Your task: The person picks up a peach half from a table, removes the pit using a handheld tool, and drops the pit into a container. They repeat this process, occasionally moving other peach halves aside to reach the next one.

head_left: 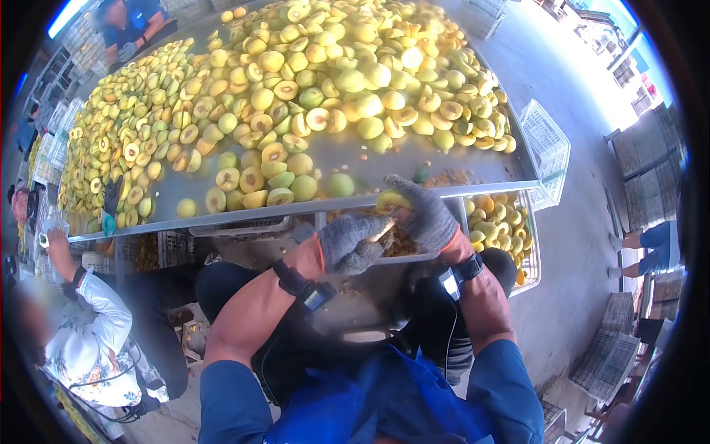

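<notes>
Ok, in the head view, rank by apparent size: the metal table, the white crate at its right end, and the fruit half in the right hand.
1. Metal table, largest by far.
2. White crate.
3. Fruit half in the gloved right hand, smallest, even though nearest the camera.

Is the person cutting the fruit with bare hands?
No, both the left hand and the right hand wear grey gloves while they work on a peach half.
</notes>
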A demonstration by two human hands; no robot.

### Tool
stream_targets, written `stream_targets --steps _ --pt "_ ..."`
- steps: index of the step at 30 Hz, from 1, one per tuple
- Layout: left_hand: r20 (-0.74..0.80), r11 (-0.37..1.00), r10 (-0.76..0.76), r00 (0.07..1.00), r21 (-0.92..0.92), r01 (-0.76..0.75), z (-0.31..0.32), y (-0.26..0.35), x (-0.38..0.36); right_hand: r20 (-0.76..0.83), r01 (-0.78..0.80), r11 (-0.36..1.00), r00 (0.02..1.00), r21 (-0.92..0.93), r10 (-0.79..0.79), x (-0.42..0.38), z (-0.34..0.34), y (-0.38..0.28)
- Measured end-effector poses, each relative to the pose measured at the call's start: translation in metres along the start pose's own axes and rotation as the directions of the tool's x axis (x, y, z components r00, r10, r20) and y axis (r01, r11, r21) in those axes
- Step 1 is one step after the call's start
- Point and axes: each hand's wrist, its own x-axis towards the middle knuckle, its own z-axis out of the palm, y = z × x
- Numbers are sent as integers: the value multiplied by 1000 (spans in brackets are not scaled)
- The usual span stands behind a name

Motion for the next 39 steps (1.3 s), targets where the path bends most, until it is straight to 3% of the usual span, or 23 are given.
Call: stream_targets --steps 1,3,4,6,8,11,14,17,20,23,26,29,32,35,38,39 --pt "146 992 -17 989 -123 35 -4 2 -2 -6 -14 1000 1000 7 14 0 0 -1" --pt "174 978 -11 985 -205 48 -4 1 -3 -17 -43 999 999 20 44 0 -1 -2" --pt "53 986 1 999 -168 8 0 -3 -1 -1 -81 992 997 94 81 2 -1 -1" --pt "29 961 -44 999 -272 51 0 -11 1 44 -176 956 984 235 171 -1 -1 3" --pt "235 843 -108 966 -494 215 -12 -13 4 61 -222 927 975 303 214 -2 -1 7" --pt "421 846 -33 906 -471 250 -19 -15 7 54 -250 901 967 354 248 -5 0 1" --pt "412 798 -30 911 -539 270 -14 -18 5 49 -199 913 980 356 195 -1 2 -6" --pt "122 817 -112 986 -554 161 3 -14 0 57 -197 925 980 324 188 0 -1 -15" --pt "358 783 -74 931 -558 277 -8 -16 3 61 -160 932 987 327 148 0 -3 -10" --pt "176 800 -100 979 -571 184 6 -10 -6 75 -143 892 990 428 123 1 1 -1" --pt "330 828 -30 943 -521 209 1 -12 -4 61 -155 860 988 486 143 3 0 -15" --pt "282 785 -33 959 -586 200 5 -13 -7 52 -157 865 987 476 151 4 3 -12" --pt "371 801 -1 929 -555 223 -1 -16 -2 68 -172 838 985 517 160 5 3 -20" --pt "329 818 -40 943 -531 220 3 -13 -4 -21 -75 913 996 402 91 7 8 -8" --pt "265 743 -142 954 -608 279 19 -3 -10 58 -226 780 970 583 238 6 0 -17" --pt "228 775 -126 965 -585 239 17 -2 -11 62 -202 740 975 642 213 6 -1 -13"
